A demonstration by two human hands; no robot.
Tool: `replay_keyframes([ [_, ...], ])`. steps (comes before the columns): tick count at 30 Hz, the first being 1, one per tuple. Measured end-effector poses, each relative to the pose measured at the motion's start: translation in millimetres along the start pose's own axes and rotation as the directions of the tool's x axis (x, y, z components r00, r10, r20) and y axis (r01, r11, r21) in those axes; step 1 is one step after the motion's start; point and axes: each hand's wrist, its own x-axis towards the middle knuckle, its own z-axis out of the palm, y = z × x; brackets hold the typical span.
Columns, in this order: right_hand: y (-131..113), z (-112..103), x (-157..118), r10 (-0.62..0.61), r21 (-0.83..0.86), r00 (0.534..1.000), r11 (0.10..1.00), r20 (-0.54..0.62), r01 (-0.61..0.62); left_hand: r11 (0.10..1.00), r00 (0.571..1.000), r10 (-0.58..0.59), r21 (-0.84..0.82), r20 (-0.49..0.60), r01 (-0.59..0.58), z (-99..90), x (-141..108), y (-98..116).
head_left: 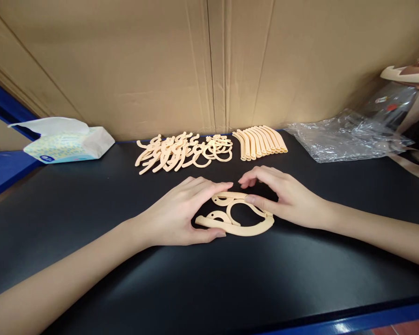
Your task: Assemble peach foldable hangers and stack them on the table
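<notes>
Several curved beige plastic pieces [251,229] lie together in a loop on the black tabletop [209,288], a round hook shape in their middle. My left hand [185,211] rests at their left side, thumb on the near piece and fingers along the far one, spanning the group. On the right, my right hand [282,195] has its thumb on the far piece, with its other fingers curved and apart from the thumb just beyond it.
Behind the hands lie a loose pile of beige hooks [174,151] and a neat row of beige arms [260,143]. A tissue pack [70,144] stands at the back left. Clear plastic bags [345,137] lie at the back right, before a cardboard wall [143,65].
</notes>
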Motion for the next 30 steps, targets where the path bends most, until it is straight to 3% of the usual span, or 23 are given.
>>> replay_keyframes([
  [4, 2.8, -1.3, 4.3, 0.178, 0.169, 0.983, 0.969, 0.039, -0.182, 0.991, 0.989, 0.056, 0.128, -0.139, -0.038, -1.7, 0.9, 2.6],
  [9, 4.1, -5.5, 8.4, 0.242, 0.412, 0.96, 0.868, 0.137, -0.278, 0.954, 0.954, 0.069, 0.298, -0.293, 0.023, -1.1, 0.7, 4.0],
  [16, 5.8, -8.0, 8.2, 0.28, 0.6, 0.937, 0.72, 0.208, -0.348, 0.943, 0.968, 0.046, 0.33, -0.247, 0.04, -0.7, 1.1, 4.8],
  [30, 5.3, -6.9, 7.5, 0.259, 0.546, 0.946, 0.772, 0.196, -0.325, 0.932, 0.973, 0.087, 0.362, -0.213, -0.004, -2.7, 1.5, 6.9],
])
